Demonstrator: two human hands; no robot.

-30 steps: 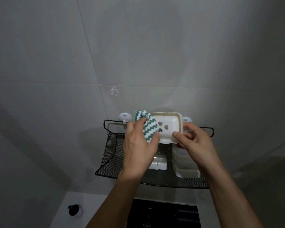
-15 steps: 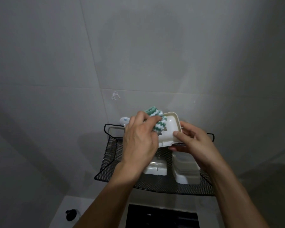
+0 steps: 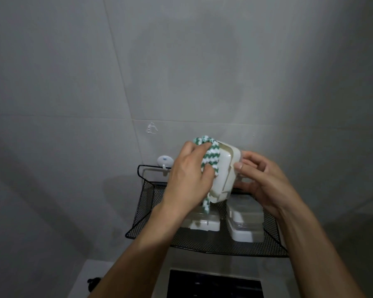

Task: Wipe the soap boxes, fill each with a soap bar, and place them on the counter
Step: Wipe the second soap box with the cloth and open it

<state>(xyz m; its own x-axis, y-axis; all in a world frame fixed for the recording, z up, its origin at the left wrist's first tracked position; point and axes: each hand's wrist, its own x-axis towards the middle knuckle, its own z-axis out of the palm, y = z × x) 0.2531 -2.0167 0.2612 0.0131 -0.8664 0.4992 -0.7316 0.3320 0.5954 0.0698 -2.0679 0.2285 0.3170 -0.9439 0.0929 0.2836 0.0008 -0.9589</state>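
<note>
Above the mesh shelf [image 3: 151, 203], the right hand [image 3: 265, 181] clamps 1 soap box [image 3: 224, 171] by its far edge, bracing it while the left hand [image 3: 185, 179], fingers bunched around a striped cloth [image 3: 209, 160], scrubs its side.

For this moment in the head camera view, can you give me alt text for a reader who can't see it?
A person's left hand rubs a green-and-white striped cloth over a cream soap box that the right hand holds tilted in front of a grey tiled wall. Below them, a black mesh shelf carries more white soap boxes.
</note>
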